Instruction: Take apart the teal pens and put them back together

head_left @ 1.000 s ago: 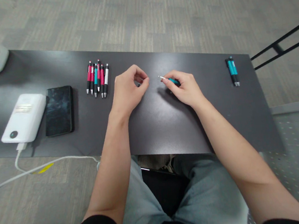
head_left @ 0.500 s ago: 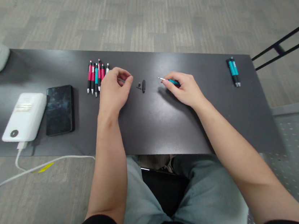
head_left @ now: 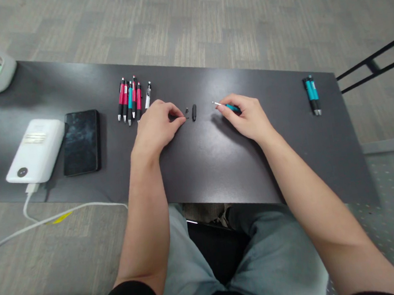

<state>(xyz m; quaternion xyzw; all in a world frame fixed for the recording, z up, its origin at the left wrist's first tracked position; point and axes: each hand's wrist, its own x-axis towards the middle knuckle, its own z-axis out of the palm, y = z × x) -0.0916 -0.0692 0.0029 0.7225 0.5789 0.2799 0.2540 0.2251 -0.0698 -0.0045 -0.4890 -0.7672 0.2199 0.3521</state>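
My right hand holds a teal pen barrel, with a thin pale refill sticking out toward the left. My left hand is low over the table, thumb and forefinger pinched at a tiny thin dark piece too small to name. Just beyond those fingertips lies a small dark pen part. A black pen grip rests on the table between my hands. Behind my left hand are several red pens, a teal pen and a white pen.
Two teal pens lie together at the table's right end. To the left are a black phone and a white power bank with a white cable. A white plastic container stands at the far left.
My left hand has moved right and down to the small dark parts, and its fingertips have closed near them. The white pen shows more fully. My right hand keeps its hold on the teal barrel.
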